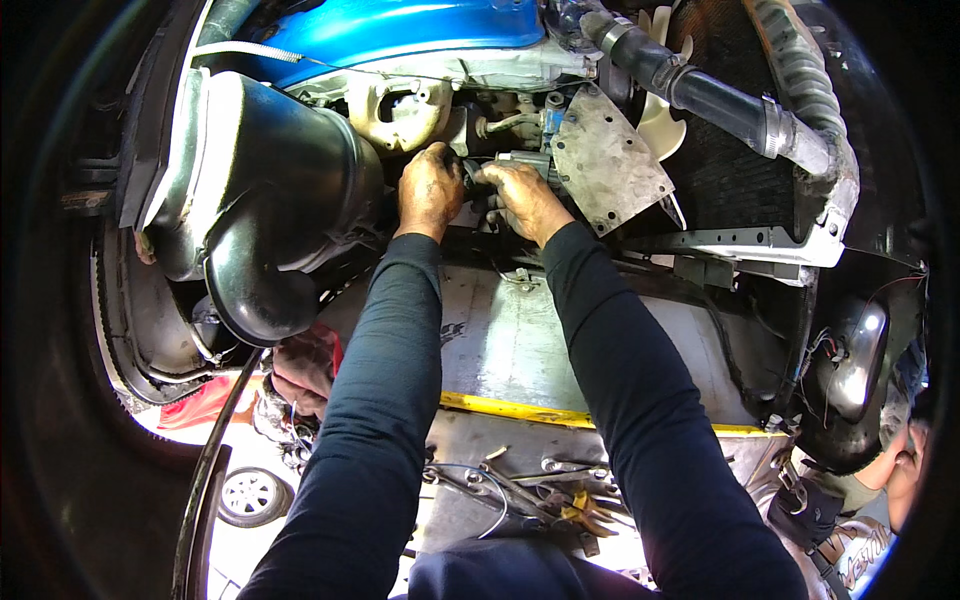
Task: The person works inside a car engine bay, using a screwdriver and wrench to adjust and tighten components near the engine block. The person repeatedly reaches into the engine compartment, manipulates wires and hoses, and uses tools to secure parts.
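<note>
Both my arms, in dark sleeves, reach forward into an engine bay. My left hand [430, 190] is closed, its fingers curled under and mostly hidden, just below the pale manifold [393, 118]. Close beside it, my right hand [525, 198] has its thumb and fingers bent around a small dark part that I cannot make out. A grey cylindrical metal part [524, 158] lies just past the right hand. To the right of that stands a flat, stained metal plate [612, 160] with holes. A blue engine cover [400, 38] sits above the manifold.
A large black air-filter housing [270, 150] is at left. A thick black hose [715, 98] and a pale fan [663, 125] are at right. Nearer me, wrenches [510, 487] and yellow-handled pliers [588, 512] lie below a yellow-edged panel [515, 408]. Another person [905, 465] is at far right.
</note>
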A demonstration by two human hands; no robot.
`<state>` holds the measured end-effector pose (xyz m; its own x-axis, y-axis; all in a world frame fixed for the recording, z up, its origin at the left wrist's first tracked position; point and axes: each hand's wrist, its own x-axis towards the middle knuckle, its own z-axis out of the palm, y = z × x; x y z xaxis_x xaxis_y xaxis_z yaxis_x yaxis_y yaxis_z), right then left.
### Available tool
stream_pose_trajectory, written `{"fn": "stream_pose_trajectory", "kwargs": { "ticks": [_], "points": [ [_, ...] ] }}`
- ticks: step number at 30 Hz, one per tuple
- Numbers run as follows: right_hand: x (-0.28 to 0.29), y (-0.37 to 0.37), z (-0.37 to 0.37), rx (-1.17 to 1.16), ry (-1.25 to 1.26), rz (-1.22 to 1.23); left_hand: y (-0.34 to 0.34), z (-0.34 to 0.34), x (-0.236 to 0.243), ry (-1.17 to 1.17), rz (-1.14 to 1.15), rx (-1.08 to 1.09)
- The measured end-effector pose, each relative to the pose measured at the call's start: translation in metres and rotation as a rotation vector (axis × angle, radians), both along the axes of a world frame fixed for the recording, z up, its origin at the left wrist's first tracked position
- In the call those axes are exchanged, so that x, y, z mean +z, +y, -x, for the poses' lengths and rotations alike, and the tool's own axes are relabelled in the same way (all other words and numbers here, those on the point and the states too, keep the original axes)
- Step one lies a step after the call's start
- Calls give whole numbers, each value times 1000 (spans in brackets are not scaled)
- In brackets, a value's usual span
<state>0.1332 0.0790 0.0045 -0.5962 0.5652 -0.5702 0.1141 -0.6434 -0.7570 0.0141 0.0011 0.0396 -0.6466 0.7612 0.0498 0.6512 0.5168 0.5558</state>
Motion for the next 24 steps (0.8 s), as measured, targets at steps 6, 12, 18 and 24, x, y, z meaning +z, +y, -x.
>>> {"fn": "stream_pose_trajectory", "kwargs": {
  "ticks": [6, 12, 18, 24],
  "points": [
    [-2, -23, 12, 93, -359, -316, 0, 2, 3, -30, 141, 25],
    [-6, -27, 5, 318, -170, -371, -3, 8, -6, -45, 22, 19],
    [3, -22, 10, 251, -207, -204, -6, 16, -11, -74, 109, 58],
    [17, -6, 2, 161, -35, -198, -7, 16, -4, -149, 192, 1]
  ]
}}
